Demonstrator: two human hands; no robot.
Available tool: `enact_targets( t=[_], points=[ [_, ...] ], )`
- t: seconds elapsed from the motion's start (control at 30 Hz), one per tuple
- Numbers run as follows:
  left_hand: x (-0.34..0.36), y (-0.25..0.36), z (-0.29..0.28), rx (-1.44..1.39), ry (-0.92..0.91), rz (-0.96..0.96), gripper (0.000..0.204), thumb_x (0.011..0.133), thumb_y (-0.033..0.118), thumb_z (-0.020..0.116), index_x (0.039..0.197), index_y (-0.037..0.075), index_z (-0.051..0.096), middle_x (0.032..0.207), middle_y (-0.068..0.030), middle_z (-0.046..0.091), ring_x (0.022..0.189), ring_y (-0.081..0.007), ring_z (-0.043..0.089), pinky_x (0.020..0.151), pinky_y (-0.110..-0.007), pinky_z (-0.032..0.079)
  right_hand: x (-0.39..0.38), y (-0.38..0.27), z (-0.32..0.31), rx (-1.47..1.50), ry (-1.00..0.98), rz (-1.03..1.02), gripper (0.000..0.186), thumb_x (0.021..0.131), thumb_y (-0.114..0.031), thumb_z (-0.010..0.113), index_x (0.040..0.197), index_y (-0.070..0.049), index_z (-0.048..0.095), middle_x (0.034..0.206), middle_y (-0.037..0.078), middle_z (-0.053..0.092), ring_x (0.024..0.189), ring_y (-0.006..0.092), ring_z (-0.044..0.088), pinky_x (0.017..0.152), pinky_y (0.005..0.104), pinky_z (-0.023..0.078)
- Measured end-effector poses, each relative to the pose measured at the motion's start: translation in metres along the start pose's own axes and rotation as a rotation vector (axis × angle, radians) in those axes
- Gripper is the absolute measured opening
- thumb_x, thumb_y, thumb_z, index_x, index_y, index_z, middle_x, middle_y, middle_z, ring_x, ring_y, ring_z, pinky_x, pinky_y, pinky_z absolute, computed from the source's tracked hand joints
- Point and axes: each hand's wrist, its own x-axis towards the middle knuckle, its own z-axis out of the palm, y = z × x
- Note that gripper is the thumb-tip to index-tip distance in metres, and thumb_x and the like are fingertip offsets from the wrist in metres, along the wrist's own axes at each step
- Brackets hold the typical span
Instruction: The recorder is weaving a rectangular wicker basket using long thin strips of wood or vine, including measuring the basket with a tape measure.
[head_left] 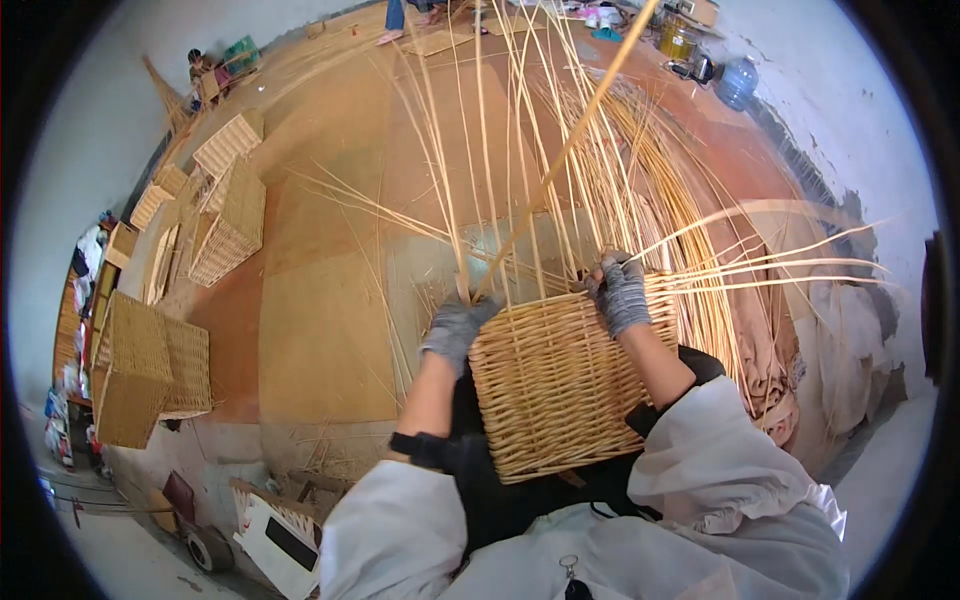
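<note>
The half-woven wicker basket [555, 385] rests against the person's lap, its open, unfinished edge turned away from the body. The left hand [455, 328], in a grey glove, closes around the base of a thick upright cane [570, 140] right at the basket's near-left corner, fingers curled about it. The right hand [622, 292], gloved the same, clenches on the woven rim at the far-right corner, where a few long strands [780, 268] bend off sideways past its fingertips.

Judging from how things lie, the side walls are well advanced — the weave is tight and even from below the wrists up to the level of the knuckles. What seems left is the upper part and the border: beyond the fingers the loose stakes [500, 150] stand tall and unwoven, fanning out untrimmed.

Several things are hard to read. The basket's bottom is hidden against the dark apron, and its inside cannot be seen. Whether the right fingers pinch a single weaver or only the rim I cannot tell — the glove covers it. Past the stakes a heap of raw willow [660, 200] blurs into them. Finished baskets [150, 365] stand well off to the left of the left hand.
</note>
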Motion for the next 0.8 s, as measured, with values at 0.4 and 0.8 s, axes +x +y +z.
enact_targets(
  t=[0.4,0.8],
  points=[
    [-0.070,0.032,0.076,0.778,0.744,0.737,0.062,0.071,0.043,0.066,0.119,0.008,0.050,0.105,-0.0163,0.057,0.101,-0.0315,0.053,0.090,-0.044,0.038,0.012,-0.029,-0.033,-0.036,-0.024,0.265,0.018,0.082,-0.002,0.057,0.095,-0.005,0.045,0.084,0.014,0.056,0.073,0.0258,0.061,0.062,0.0475,0.056],
    [-0.013,0.069,0.112,1.194,0.216,0.173,0.080,0.064,0.064,0.060,0.129,0.022,0.041,0.104,-0.0145,0.058,0.104,-0.0313,0.052,0.096,-0.058,0.023,0.152,-0.013,0.054,-1.452,-0.481,-0.617,0.032,0.082,-0.017,0.056,0.111,-0.005,0.049,0.102,0.016,0.053,0.094,0.0278,0.055,0.085,0.0369,0.046]
  ],
)
